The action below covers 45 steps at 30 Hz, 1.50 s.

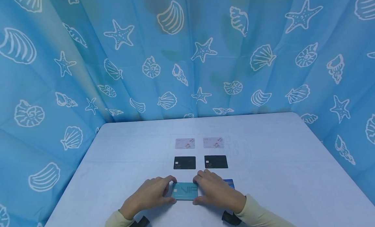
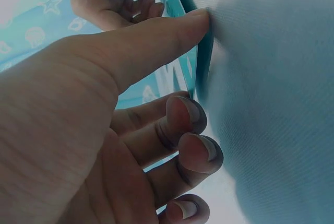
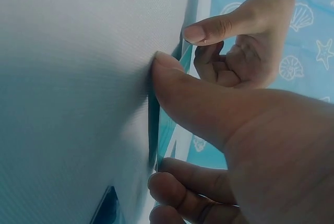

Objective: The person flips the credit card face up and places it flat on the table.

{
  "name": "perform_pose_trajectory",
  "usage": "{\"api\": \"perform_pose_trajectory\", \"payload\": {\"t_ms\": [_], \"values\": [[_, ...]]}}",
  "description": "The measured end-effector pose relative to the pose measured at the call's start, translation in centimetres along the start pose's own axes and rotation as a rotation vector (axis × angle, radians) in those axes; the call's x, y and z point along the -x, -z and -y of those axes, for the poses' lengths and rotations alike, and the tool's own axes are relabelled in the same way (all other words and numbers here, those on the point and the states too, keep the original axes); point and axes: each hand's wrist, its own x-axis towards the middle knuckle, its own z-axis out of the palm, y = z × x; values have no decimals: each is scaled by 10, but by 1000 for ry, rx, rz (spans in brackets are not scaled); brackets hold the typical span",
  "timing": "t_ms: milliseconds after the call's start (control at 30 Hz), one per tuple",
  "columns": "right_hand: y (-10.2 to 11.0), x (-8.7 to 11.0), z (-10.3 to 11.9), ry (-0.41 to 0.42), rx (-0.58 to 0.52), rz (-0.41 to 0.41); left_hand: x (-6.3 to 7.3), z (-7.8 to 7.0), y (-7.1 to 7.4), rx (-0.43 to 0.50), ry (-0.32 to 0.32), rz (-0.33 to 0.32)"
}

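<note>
A teal card [image 1: 185, 191] marked VIP lies low over the front of the table, between the two hands. My left hand [image 1: 152, 193] holds its left end, thumb at the near corner and forefinger at the far one. At the right end, my right hand [image 1: 216, 190] grips it the same way. Both thumbs press along the near edge in the wrist views, where the card's edge [image 2: 191, 67] is close to the cloth. A blue card [image 1: 229, 183] shows partly behind the right hand, the rest of it hidden.
Two black VIP cards, a left one [image 1: 184, 163] and a right one [image 1: 216, 162], lie side by side beyond the hands. Farther back are two pale pink cards, left [image 1: 185, 143] and right [image 1: 213, 143]. A blue shell-patterned curtain [image 1: 187, 57] hangs behind the white table [image 1: 123, 145].
</note>
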Motion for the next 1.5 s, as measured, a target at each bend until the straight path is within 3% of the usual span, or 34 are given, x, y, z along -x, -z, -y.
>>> {"api": "perform_pose_trajectory", "payload": {"t_ms": [1000,1167,1500], "values": [[5,4,1,23,8,-28,-3,2,-1,15,15,17],[19,7,-2,15,-37,-76,-3,1,3,12,11,-2],[49,22,-18,-11,-121,-267,-13,-13,18,-12,10,-87]]}}
